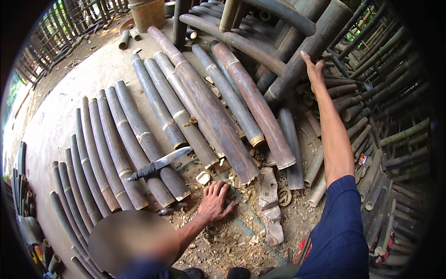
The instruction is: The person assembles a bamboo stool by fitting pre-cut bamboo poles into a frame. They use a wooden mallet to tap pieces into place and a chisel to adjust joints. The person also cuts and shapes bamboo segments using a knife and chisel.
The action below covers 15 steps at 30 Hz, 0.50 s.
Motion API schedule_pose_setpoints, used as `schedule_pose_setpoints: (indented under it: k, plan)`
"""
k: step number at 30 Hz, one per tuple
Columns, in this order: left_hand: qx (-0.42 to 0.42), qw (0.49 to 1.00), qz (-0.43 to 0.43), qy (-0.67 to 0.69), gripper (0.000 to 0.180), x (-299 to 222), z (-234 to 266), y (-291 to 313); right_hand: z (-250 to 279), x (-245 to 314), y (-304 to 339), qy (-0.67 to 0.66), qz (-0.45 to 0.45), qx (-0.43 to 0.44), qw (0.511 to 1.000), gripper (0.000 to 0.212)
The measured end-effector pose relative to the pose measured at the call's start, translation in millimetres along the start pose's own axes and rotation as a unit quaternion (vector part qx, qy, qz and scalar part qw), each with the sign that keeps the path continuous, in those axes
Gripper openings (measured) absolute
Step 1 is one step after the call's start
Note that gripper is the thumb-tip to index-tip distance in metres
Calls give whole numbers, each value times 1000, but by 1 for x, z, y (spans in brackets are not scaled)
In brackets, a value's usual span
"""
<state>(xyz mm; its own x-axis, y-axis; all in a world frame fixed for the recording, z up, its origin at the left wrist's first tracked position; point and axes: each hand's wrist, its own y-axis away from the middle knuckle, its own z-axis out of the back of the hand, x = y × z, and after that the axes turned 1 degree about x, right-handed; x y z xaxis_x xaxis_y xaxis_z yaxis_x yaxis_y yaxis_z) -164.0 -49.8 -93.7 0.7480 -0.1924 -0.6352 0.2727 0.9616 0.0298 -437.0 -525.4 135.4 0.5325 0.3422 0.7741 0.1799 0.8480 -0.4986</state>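
Clearly nearer my right hand [315, 69], whose grip I cannot judge, the thick dark round bamboo pole [314, 44] slants upper-right to lower-left, touching it, while my left hand [215, 202], well apart, spreads unclenched over pale wood shavings [220, 244]

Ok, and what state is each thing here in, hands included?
Poles: lying side by side
Knife: blade bare, lying across poles
Thick pole: slanted
Chips: loose, scattered
Block: rough, lying among chips
Bucket: upright
Left hand: open, fingers bent, near chips
Right hand: against thick pole, grip unclear
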Motion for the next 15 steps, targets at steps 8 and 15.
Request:
schedule_pose_setpoints:
  k: [8, 15]
  plan:
    - [25, 966, -181, 181, 65, -62, 24, -16, 9, 3, -16, 83, 23, 3, 996, 85]
    - [32, 921, -320, -217, 73, -157, 21, -231, -11, 14, -6, 29, 29, 38, 998, 92]
